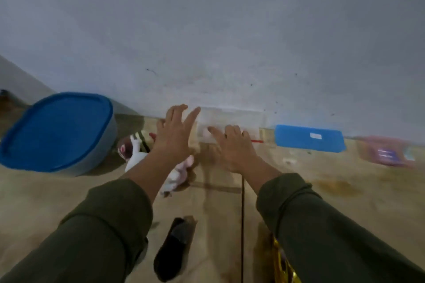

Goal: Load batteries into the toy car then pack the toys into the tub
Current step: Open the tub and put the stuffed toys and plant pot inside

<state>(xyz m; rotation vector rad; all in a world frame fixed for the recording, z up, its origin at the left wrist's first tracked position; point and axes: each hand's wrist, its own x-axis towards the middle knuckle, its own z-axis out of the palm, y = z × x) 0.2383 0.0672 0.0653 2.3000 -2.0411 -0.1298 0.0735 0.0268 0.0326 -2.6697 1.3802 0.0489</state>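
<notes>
From the head view, both hands reach for a clear plastic tub against the wall on the floor. The left hand is open, fingers spread; the right hand lies flat and open at the tub's front edge. The tub looks light, stiff and slippery, best held by both sides. Soft toys lie left, half hidden by the left arm; no toy car is discernible through the blur.

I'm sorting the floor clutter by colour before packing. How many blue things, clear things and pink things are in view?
Blue: 2, the round tub lid and the flat blue lid
Clear: 1, the clear tub by the wall
Pink: 1, a blurred pink pack
Total: 4
</notes>
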